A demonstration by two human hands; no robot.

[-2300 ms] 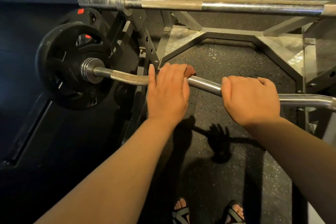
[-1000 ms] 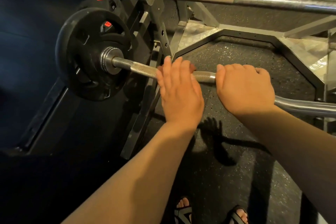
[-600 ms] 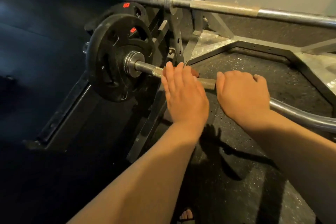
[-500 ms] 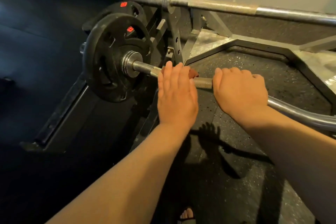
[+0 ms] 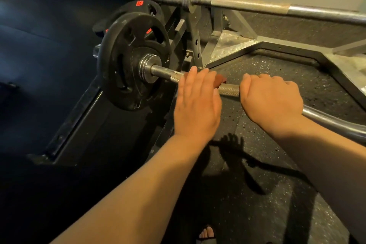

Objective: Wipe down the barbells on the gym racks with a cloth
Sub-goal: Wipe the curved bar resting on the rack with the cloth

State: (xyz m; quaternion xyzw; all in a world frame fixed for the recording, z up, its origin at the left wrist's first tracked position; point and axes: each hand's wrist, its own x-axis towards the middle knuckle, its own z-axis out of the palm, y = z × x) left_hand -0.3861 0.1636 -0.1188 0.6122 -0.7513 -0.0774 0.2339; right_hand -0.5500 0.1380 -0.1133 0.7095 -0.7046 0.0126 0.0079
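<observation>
Pressing reddish cloth (image 5: 220, 82) onto knurled bar (image 5: 229, 90), left hand (image 5: 198, 109) fingers flat; right hand (image 5: 271, 99) fingers curled round bar.

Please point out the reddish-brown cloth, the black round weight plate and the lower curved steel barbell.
reddish-brown cloth (image 5: 220, 82): head view, visible corner.
black round weight plate (image 5: 111, 53): head view, front face.
lower curved steel barbell (image 5: 229, 90): head view, knurled part beside the cloth.

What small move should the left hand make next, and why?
Probably slide the left hand, pressing the cloth, leftward to the collar: a short bare stretch of the lower barbell lies between, while the right hand grips it.
</observation>
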